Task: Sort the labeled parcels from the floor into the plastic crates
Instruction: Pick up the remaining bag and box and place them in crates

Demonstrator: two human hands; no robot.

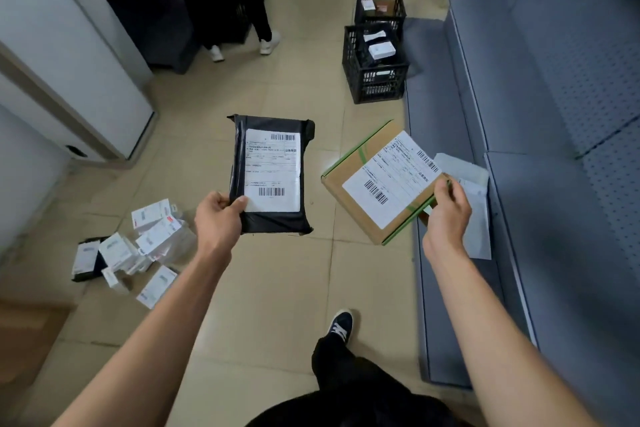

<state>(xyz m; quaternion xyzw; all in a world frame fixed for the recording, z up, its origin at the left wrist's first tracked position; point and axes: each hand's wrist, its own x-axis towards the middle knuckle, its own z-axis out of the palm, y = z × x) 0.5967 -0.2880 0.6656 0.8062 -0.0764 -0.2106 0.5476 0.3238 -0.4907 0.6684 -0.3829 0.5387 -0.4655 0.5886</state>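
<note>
Your left hand (218,215) grips the black mailer (272,177), your right hand (446,215) the taped carton (377,184); next, read both labels and carry them to the 2 crates (375,80).

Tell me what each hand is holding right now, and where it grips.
The left hand grips the black mailer bag at its lower left corner. The right hand pinches the cardboard box at its near right edge.
</note>
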